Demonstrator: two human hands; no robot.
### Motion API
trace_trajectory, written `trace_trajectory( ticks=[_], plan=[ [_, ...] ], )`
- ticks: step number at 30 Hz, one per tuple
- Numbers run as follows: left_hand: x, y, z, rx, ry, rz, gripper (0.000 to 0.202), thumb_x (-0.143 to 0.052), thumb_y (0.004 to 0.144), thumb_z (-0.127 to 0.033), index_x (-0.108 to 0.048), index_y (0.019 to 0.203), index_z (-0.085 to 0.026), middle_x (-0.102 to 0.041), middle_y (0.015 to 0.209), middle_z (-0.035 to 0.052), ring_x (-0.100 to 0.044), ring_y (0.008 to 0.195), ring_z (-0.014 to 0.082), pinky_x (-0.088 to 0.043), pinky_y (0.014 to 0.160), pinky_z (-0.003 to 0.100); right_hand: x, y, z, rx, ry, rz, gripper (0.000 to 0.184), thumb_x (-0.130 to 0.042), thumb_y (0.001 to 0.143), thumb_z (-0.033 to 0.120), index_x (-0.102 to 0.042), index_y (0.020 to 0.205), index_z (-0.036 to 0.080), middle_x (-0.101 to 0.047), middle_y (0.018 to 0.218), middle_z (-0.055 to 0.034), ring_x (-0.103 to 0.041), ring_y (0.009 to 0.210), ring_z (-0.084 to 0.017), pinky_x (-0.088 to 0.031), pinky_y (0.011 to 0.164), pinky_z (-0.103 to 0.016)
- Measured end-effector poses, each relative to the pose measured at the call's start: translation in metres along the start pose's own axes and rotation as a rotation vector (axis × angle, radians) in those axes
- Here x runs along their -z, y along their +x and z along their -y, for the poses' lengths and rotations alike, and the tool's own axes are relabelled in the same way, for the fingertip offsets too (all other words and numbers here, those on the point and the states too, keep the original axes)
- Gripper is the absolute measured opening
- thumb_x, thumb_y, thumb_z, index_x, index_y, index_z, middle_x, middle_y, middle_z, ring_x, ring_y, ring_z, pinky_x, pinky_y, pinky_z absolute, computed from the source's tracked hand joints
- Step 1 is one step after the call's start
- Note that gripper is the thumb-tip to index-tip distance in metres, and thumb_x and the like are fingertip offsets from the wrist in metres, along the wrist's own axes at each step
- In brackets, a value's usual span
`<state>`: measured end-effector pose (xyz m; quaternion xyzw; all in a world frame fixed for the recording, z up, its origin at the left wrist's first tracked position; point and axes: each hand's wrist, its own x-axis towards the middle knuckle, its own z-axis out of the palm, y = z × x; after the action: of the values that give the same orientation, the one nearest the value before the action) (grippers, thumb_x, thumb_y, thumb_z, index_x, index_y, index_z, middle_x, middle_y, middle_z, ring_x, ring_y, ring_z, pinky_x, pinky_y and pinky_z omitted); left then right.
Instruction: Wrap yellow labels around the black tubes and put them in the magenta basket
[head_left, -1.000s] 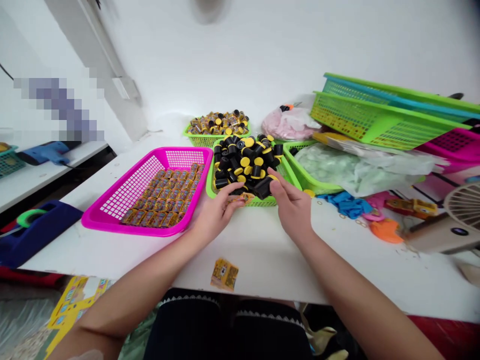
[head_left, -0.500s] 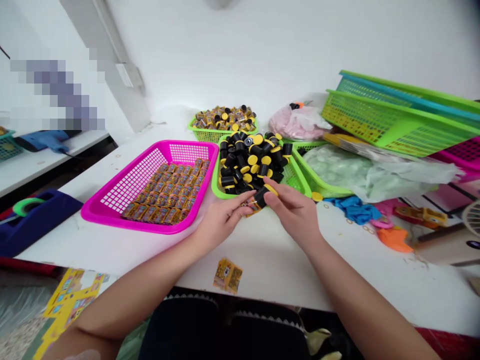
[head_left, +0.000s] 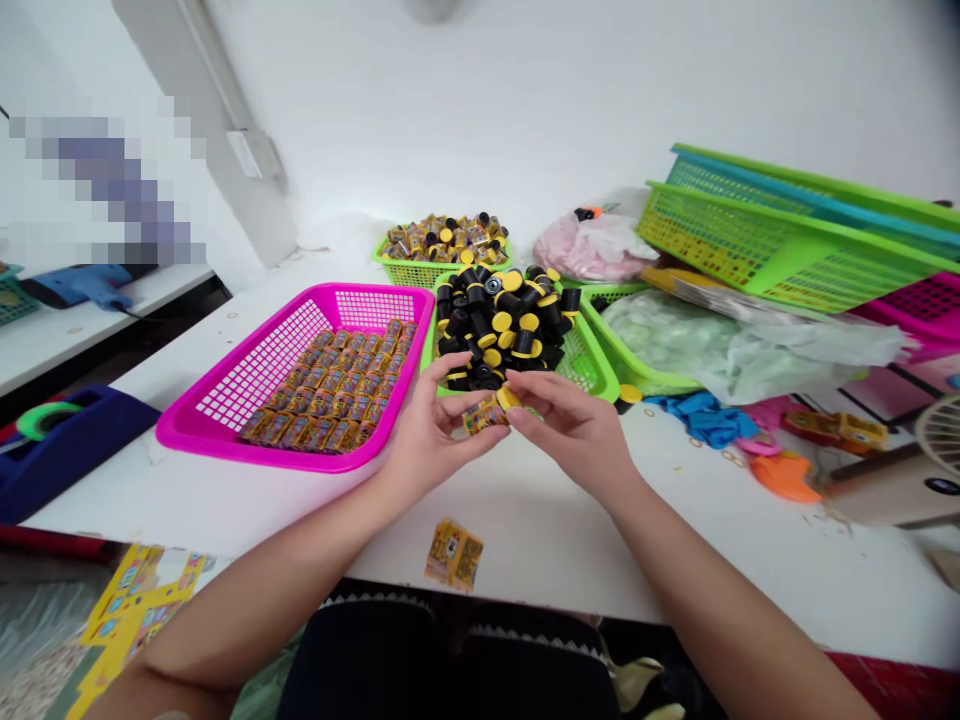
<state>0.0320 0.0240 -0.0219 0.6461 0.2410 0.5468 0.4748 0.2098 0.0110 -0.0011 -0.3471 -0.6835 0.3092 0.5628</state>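
Note:
A small canister with a yellow cap and a printed yellow label around its body is held tilted between my two hands. My left hand has its thumb and fingers around the labelled body. My right hand pinches the capped end. Just behind them, a green basket is heaped with plain black canisters with yellow caps. To the left, a magenta basket holds rows of labelled canisters. Several printed labels lie near the table's front edge.
Another green basket of labelled canisters stands at the back. Stacked green and blue baskets rise at the right, above plastic bags. Blue cloth-like scraps lie right of my hands. A blue tape dispenser sits far left.
The canister has turned in my hands, and the yellow label now wraps the body where black showed before. My left fingers have opened wider around it.

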Motion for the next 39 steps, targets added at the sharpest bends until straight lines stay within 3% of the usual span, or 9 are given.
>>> trace_trajectory(
  ticks=[5,12,14,17,19,21,26,31,39],
  plan=[
    [0.004,-0.008,0.006,-0.142,0.381,-0.035,0.058,-0.075,0.083,-0.027,-0.041,0.130,-0.025,-0.072,0.120,0.0096,-0.068,0.115,0.0237,-0.056,0.101,0.042,0.000,0.002,0.006,-0.280,0.133,0.008,0.029,-0.079,0.075,0.035,-0.075,0.100,0.021,-0.075,0.089,-0.0042,-0.071,0.078,-0.016,-0.062,0.073,-0.033],
    [0.005,-0.012,0.009,-0.202,0.470,-0.023,0.051,-0.071,0.087,-0.027,-0.045,0.130,-0.025,-0.070,0.124,0.0098,-0.070,0.112,0.0243,-0.062,0.093,0.035,-0.001,0.003,0.009,-0.463,-0.038,-0.049,0.038,-0.079,0.071,0.052,-0.075,0.084,0.016,-0.076,0.076,-0.0061,-0.071,0.062,-0.018,-0.061,0.060,-0.032],
    [0.003,-0.009,0.006,-0.174,0.426,-0.065,0.059,-0.074,0.085,-0.028,-0.041,0.134,-0.026,-0.070,0.122,0.0091,-0.069,0.112,0.0244,-0.061,0.094,0.035,0.000,0.000,0.008,-0.332,-0.172,-0.111,0.037,-0.072,0.079,0.053,-0.075,0.089,0.018,-0.076,0.079,-0.0066,-0.070,0.061,-0.018,-0.061,0.057,-0.033],
    [-0.001,-0.003,-0.002,-0.127,0.290,-0.177,0.082,-0.080,0.079,-0.033,-0.028,0.142,-0.028,-0.065,0.129,0.0107,-0.069,0.113,0.0244,-0.059,0.096,0.036,-0.004,-0.005,0.003,0.126,-0.383,-0.124,0.031,-0.061,0.091,0.042,-0.069,0.112,0.021,-0.073,0.106,-0.0104,-0.072,0.094,-0.022,-0.063,0.079,-0.038],
    [-0.003,0.000,-0.009,-0.077,0.218,-0.213,0.088,-0.079,0.079,-0.039,-0.021,0.145,-0.029,-0.063,0.132,0.0131,-0.070,0.110,0.0240,-0.059,0.095,0.036,-0.010,-0.008,0.000,0.404,-0.533,-0.037,0.044,-0.065,0.089,0.033,-0.057,0.130,0.020,-0.067,0.122,-0.0139,-0.064,0.115,-0.026,-0.058,0.095,-0.044],
    [-0.004,0.001,-0.014,-0.020,0.184,-0.206,0.091,-0.077,0.081,-0.043,-0.017,0.147,-0.028,-0.068,0.123,0.0128,-0.072,0.107,0.0241,-0.059,0.095,0.037,-0.018,-0.010,-0.004,0.543,-0.664,-0.004,0.062,-0.067,0.085,0.023,-0.043,0.142,0.019,-0.062,0.126,-0.0158,-0.061,0.120,-0.027,-0.056,0.099,-0.045],
    [-0.003,0.003,-0.016,0.139,0.010,-0.020,0.099,-0.075,0.080,-0.047,-0.005,0.147,-0.027,-0.075,0.095,0.0047,-0.076,0.087,0.0217,-0.062,0.076,0.035,-0.028,-0.011,-0.006,0.607,-0.739,-0.121,0.064,-0.064,0.079,0.015,-0.043,0.139,0.020,-0.060,0.113,-0.0131,-0.062,0.109,-0.028,-0.058,0.090,-0.045],
    [-0.001,0.003,-0.015,0.442,-0.239,0.276,0.080,-0.068,0.082,-0.028,-0.012,0.140,-0.025,-0.065,0.066,-0.0088,-0.068,0.058,0.0131,-0.052,0.055,0.022,-0.031,-0.017,0.001,0.578,-0.674,-0.048,0.062,-0.063,0.078,0.018,-0.043,0.137,0.022,-0.060,0.113,-0.0127,-0.062,0.108,-0.029,-0.059,0.088,-0.047],
    [-0.007,0.001,-0.012,0.156,0.182,-0.008,0.074,-0.062,0.073,-0.010,-0.020,0.133,-0.020,-0.044,0.061,-0.0136,-0.048,0.050,0.0071,-0.038,0.048,0.018,-0.034,-0.014,-0.010,0.699,-0.747,-0.023,0.049,-0.063,0.087,0.018,-0.049,0.133,0.017,-0.066,0.108,-0.0136,-0.064,0.108,-0.028,-0.055,0.100,-0.054]
  ],
)
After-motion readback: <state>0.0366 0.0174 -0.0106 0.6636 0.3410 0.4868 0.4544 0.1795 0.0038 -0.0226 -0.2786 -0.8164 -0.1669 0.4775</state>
